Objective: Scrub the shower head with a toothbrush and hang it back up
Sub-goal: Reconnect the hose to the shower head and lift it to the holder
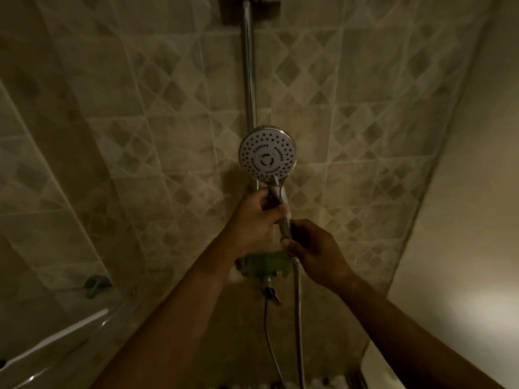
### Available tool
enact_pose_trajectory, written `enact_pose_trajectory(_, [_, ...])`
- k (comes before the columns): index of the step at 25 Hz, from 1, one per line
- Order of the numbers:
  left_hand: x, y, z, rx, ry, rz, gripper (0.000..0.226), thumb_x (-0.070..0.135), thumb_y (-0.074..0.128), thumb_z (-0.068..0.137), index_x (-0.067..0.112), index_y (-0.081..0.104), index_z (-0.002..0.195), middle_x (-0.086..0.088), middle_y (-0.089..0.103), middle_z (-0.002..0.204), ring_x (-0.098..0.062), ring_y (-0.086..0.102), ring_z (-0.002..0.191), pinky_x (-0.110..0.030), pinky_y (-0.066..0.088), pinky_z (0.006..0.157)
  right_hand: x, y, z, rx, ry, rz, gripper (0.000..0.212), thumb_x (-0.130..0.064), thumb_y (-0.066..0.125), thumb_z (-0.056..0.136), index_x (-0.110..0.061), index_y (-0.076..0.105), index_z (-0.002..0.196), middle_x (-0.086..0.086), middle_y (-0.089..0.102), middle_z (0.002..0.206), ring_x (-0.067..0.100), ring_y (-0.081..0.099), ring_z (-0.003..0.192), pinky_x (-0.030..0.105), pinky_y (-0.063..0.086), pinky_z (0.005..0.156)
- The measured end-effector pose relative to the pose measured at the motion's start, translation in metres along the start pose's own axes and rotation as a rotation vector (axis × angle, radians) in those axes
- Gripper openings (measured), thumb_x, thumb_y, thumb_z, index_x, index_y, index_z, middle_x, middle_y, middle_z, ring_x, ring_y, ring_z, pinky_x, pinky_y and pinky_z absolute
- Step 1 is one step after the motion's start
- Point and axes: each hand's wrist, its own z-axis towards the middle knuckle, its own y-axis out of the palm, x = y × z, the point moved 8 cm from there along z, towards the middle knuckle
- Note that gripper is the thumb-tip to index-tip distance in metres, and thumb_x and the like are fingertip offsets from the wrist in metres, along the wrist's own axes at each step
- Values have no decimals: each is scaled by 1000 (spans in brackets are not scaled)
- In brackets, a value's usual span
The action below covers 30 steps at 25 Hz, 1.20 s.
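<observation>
The round chrome shower head [267, 154] faces me, its white spray face dotted with nozzle holes, in front of the vertical slide rail [249, 66]. My left hand [258, 217] is wrapped around the upper part of its handle, just under the head. My right hand [311, 248] pinches the lower end of the handle where the metal hose [298, 304] joins. A thin light stick lies along the handle at my left hand; I cannot tell if it is the toothbrush.
A green-tinted mixer fitting [265, 266] with a spout sits on the tiled wall [140, 122] below my hands. A dark hook [95, 284] is at the left, above a white tub rim [56, 341]. A plain wall stands at the right.
</observation>
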Motion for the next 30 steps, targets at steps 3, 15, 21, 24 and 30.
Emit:
enact_pose_trajectory(3, [42, -16, 20, 4, 104, 13, 15, 0, 67, 93, 14, 65, 99, -1, 71, 90, -12, 70, 81, -22, 58, 66, -30, -14, 32, 31, -75, -36, 27, -24, 69, 91, -20, 64, 117, -8, 72, 96, 5, 71, 84, 36, 59, 78])
enact_pose_trajectory(15, [183, -43, 109, 13, 307, 205, 23, 3, 76, 84, 17, 63, 96, -5, 73, 93, -25, 74, 94, -52, 60, 87, -142, -81, 147, 130, -197, -186, 16, -34, 62, 94, -21, 61, 102, -3, 68, 89, 17, 67, 82, 37, 54, 72])
enact_pose_trajectory(21, [255, -52, 148, 126, 355, 334, 34, 5, 82, 78, 8, 60, 104, -14, 71, 103, -30, 71, 100, -54, 60, 86, -186, -118, 206, 147, -290, -218, 17, -34, 61, 96, -20, 60, 106, -1, 69, 96, 15, 66, 86, 32, 53, 73])
enact_pose_trajectory(24, [288, -52, 160, 155, 355, 333, 38, 2, 81, 79, 4, 59, 110, -19, 69, 107, -35, 70, 101, -55, 60, 84, -206, -137, 234, 141, -338, -239, 19, -33, 61, 96, -17, 61, 105, 0, 68, 93, 14, 64, 79, 28, 49, 66])
enact_pose_trajectory(30, [329, -48, 178, 218, 399, 401, 37, 7, 80, 80, 6, 60, 111, -16, 69, 106, -32, 71, 99, -55, 60, 84, -229, -164, 262, 154, -419, -221, 15, -32, 61, 96, -19, 58, 102, -7, 61, 83, 7, 57, 71, 23, 40, 61])
